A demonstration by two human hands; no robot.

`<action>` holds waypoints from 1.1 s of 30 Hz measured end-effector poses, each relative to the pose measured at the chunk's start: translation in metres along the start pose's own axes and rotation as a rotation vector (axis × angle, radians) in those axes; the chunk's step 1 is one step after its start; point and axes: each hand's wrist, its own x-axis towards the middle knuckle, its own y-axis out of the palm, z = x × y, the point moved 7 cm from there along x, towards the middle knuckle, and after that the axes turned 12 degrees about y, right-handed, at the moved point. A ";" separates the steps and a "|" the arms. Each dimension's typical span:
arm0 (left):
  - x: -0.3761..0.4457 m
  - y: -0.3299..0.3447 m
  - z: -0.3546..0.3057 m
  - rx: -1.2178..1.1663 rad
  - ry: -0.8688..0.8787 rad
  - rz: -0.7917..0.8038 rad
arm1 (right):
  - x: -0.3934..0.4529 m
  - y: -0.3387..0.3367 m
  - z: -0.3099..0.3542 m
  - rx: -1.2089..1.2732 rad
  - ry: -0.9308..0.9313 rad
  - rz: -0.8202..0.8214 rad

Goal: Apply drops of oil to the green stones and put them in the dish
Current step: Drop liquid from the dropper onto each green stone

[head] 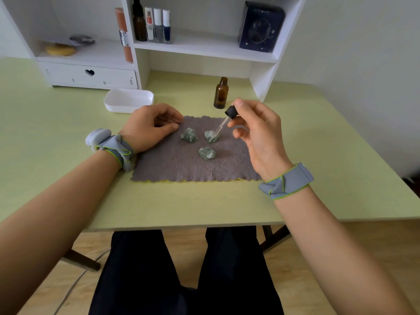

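Note:
Three green stones lie on a grey cloth: one at the left, one at the right, one nearer me. My right hand pinches the black bulb of a glass dropper, whose tip slants down onto the right stone. My left hand rests on the cloth's left edge with its fingers loosely curled and nothing in them. The open brown oil bottle stands behind the cloth. A white dish sits empty at the back left.
A white shelf unit stands at the back of the green table, with small bottles, a dark box and a drawer with a heart cut-out. The table's front edge is close to my lap.

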 end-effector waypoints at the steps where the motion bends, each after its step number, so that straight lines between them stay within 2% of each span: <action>1: 0.000 0.000 0.000 0.000 0.001 0.002 | -0.001 0.001 0.001 -0.027 -0.032 -0.004; 13: 0.000 0.001 -0.001 0.003 0.009 0.007 | -0.017 0.010 0.015 -0.239 -0.324 -0.035; 33: -0.001 0.001 -0.002 0.010 -0.002 0.015 | -0.025 0.017 0.020 -0.323 -0.400 -0.013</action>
